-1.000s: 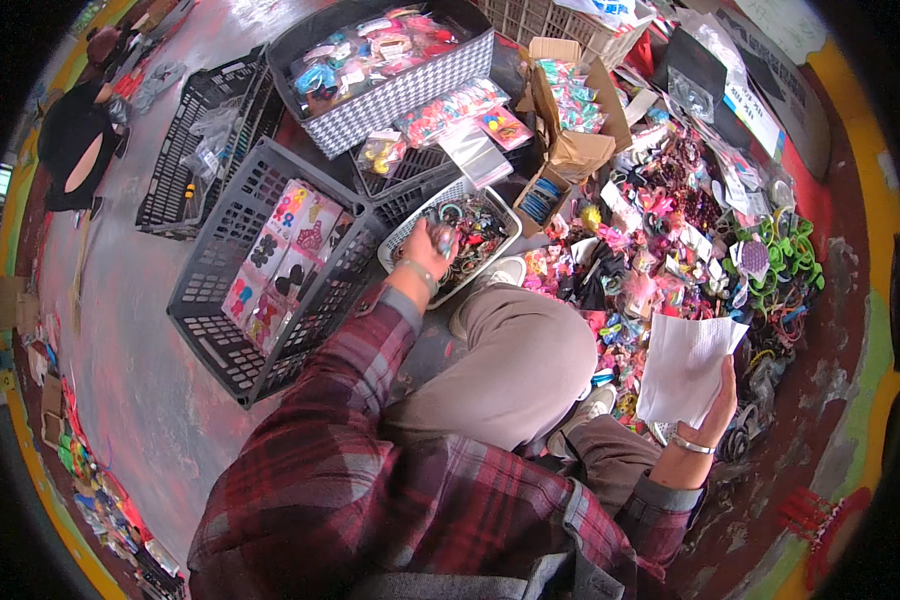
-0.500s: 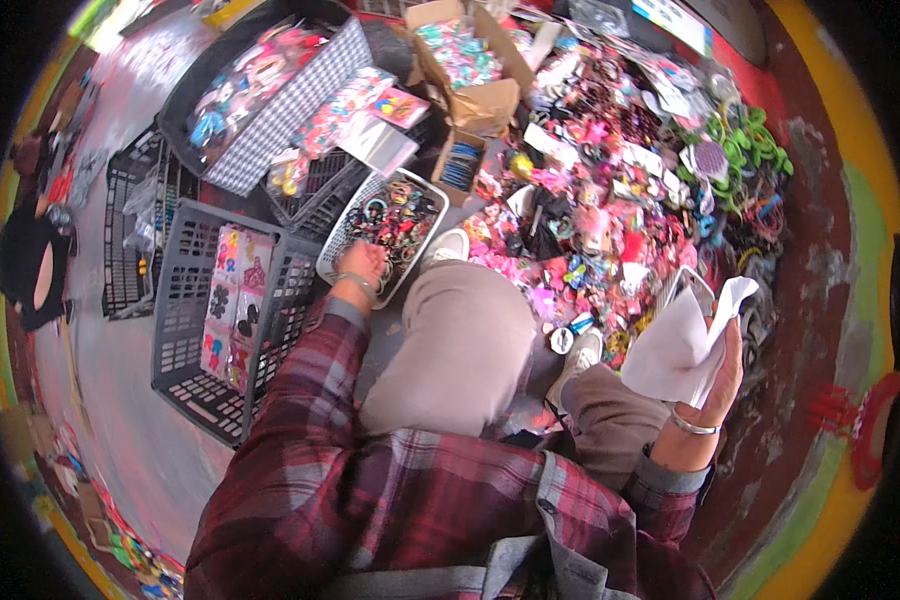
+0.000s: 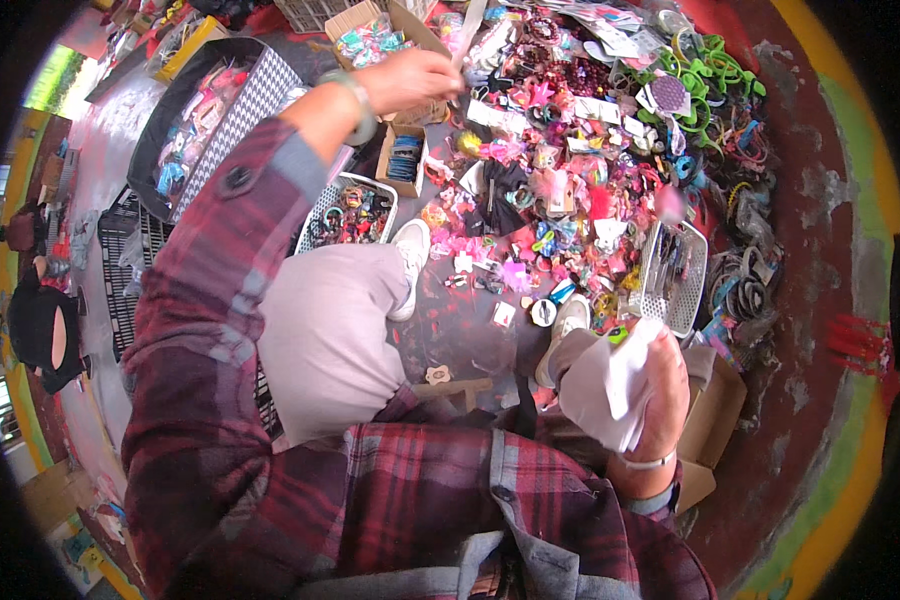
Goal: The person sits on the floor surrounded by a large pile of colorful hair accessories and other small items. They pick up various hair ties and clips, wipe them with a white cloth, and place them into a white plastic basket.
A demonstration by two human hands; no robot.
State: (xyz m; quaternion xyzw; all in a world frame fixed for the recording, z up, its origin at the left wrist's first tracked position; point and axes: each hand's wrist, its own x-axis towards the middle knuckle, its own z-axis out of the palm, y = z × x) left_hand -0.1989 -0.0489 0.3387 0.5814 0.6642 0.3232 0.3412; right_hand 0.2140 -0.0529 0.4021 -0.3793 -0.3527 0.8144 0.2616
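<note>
My left hand reaches out over the far left side of the accessory pile, fingers pinched together. What they hold, if anything, is hidden; a pale strip lies just beyond the fingertips. Below that wrist sits a small box of blue items, beside a white basket of mixed hair accessories. Over my right thigh, my right hand grips a crumpled white plastic bag. Something bright green shows at the bag's upper edge.
A white basket with dark slim pieces stands right of the pile, a blurred pink round thing above it. An open cardboard box is beside my right arm. At left is a houndstooth-patterned box; green bands lie at far right.
My left hand has left the white basket and moved up and right to the pile's far side. My right hand with the bag has come lower and closer. The view has shifted.
</note>
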